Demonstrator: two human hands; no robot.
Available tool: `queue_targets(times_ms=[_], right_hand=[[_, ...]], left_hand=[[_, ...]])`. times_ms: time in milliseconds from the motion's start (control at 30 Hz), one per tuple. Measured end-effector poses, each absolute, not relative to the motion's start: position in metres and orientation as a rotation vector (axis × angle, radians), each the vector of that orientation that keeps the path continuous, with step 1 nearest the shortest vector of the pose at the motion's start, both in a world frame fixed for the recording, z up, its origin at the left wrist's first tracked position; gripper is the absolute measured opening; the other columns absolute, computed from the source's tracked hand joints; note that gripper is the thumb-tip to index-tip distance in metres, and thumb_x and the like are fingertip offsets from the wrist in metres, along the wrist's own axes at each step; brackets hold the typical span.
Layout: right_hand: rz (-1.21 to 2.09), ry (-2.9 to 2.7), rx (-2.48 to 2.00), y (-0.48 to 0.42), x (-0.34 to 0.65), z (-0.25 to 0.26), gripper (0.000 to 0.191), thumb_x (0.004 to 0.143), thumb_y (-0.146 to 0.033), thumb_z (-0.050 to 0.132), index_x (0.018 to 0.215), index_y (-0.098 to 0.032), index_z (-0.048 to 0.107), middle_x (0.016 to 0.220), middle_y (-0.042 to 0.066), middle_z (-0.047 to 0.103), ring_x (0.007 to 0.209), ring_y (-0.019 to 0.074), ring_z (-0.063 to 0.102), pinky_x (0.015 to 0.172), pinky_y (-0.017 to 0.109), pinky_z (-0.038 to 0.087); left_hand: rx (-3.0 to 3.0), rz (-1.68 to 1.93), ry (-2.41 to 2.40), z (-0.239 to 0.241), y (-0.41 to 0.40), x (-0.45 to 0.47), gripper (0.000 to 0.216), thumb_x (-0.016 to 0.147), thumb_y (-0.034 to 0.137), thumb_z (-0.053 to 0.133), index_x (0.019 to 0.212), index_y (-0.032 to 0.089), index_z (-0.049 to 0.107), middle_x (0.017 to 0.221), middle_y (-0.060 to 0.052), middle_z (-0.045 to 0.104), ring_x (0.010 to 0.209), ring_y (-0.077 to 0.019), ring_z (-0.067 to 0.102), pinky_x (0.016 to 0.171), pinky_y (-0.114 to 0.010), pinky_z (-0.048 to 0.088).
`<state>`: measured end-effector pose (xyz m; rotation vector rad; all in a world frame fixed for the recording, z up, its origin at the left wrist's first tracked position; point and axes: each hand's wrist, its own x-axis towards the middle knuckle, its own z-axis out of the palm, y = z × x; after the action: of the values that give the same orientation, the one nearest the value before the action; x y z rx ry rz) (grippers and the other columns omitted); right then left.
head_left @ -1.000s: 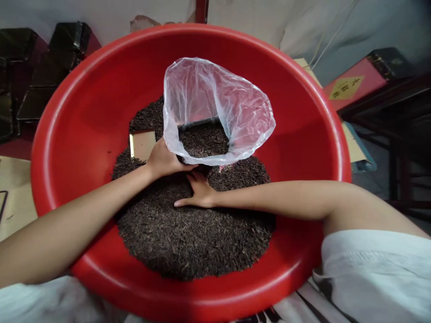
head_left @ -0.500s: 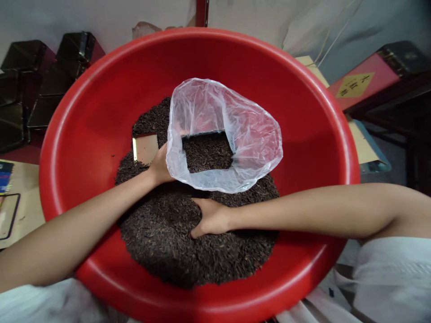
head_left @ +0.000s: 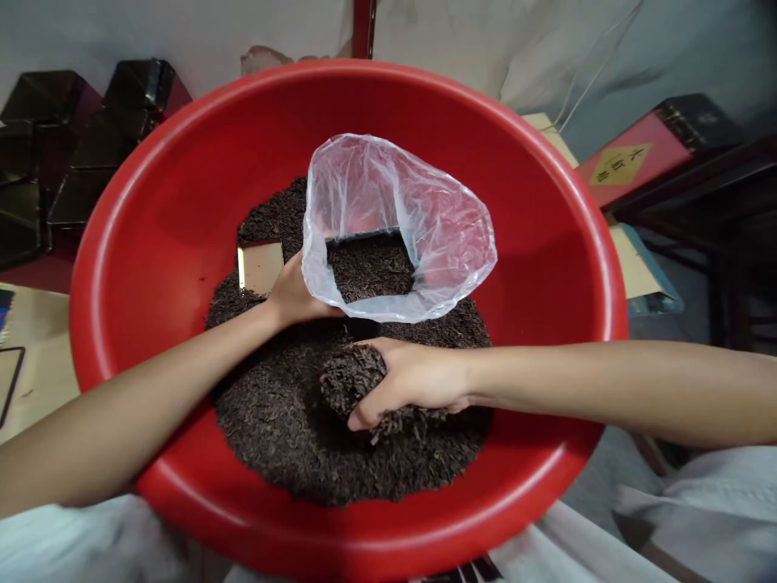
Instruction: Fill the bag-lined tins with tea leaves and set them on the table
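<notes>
While my left grip (head_left: 299,293), closure unclear, braces the bag (head_left: 446,219) at its eight o'clock, apparently for steadiness, my right grip (head_left: 416,376), at six, clamps dark leaves (head_left: 349,376).

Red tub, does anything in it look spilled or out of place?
A shiny lid-like piece lies partly buried in the dark leaves beside the left hand, odd amid loose leaves. A stray speck sits on the tub's left wall.

I wear the only camera on my head; it faces forward and steeply down, near enough that the tub (head_left: 546,267) takes up most of the view, the wall (head_left: 449,40) showing along the far side.
</notes>
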<state>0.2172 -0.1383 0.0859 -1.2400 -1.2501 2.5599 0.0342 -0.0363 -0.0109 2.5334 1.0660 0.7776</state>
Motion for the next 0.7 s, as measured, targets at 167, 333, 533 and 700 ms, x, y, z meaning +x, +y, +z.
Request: queue_targets(times_ms=[167, 333, 533, 700], right_hand=[[2.531, -1.087, -1.218, -0.133, 0.225, 0.089, 0.031, 0.050, -0.018, 0.070, 0.078, -0.015, 0.057, 0.067, -0.005, 0.059, 0.061, 0.0085, 0.054, 0.058, 0.022, 0.044], [2.536, -1.028, -1.219, -0.137, 0.219, 0.080, 0.035, 0.048, -0.012, 0.068, 0.081, -0.014, 0.058, 0.063, -0.006, 0.058, 0.058, 0.0071, 0.053, 0.059, 0.021, 0.043], [2.536, -1.091, -1.228, -0.137, 0.220, 0.093, 0.028, 0.049, -0.011, 0.068, 0.075, -0.014, 0.058, 0.064, -0.006, 0.058, 0.059, 0.0066, 0.053, 0.056, 0.019, 0.044], [2.545, -1.073, -1.061, -0.135, 0.230, 0.133, 0.034, 0.052, -0.006, 0.065, 0.084, -0.015, 0.060, 0.068, -0.005, 0.061, 0.062, 0.0069, 0.057, 0.058, 0.017, 0.048]], left_hand=[[2.578, 0.728, 1.064, -0.012, -0.036, 0.034, 0.082, 0.054, 0.056, 0.075, 0.123, 0.020, 0.049, 0.117, -0.008, 0.062, 0.125, -0.0289, 0.046, 0.108, -0.041, 0.039], [2.609, 0.635, 1.091, -0.010, -0.037, 0.035, 0.082, 0.058, 0.052, 0.074, 0.126, 0.017, 0.046, 0.126, -0.011, 0.057, 0.127, -0.0291, 0.043, 0.112, -0.043, 0.032], [2.500, 0.730, 1.090, -0.008, -0.038, 0.036, 0.091, 0.050, 0.050, 0.078, 0.128, 0.019, 0.043, 0.127, -0.010, 0.055, 0.129, -0.0312, 0.040, 0.112, -0.044, 0.033], [2.462, 0.743, 1.082, -0.002, -0.039, 0.039, 0.089, 0.048, 0.048, 0.078, 0.124, 0.014, 0.046, 0.128, -0.013, 0.054, 0.127, -0.0343, 0.042, 0.112, -0.048, 0.032]])
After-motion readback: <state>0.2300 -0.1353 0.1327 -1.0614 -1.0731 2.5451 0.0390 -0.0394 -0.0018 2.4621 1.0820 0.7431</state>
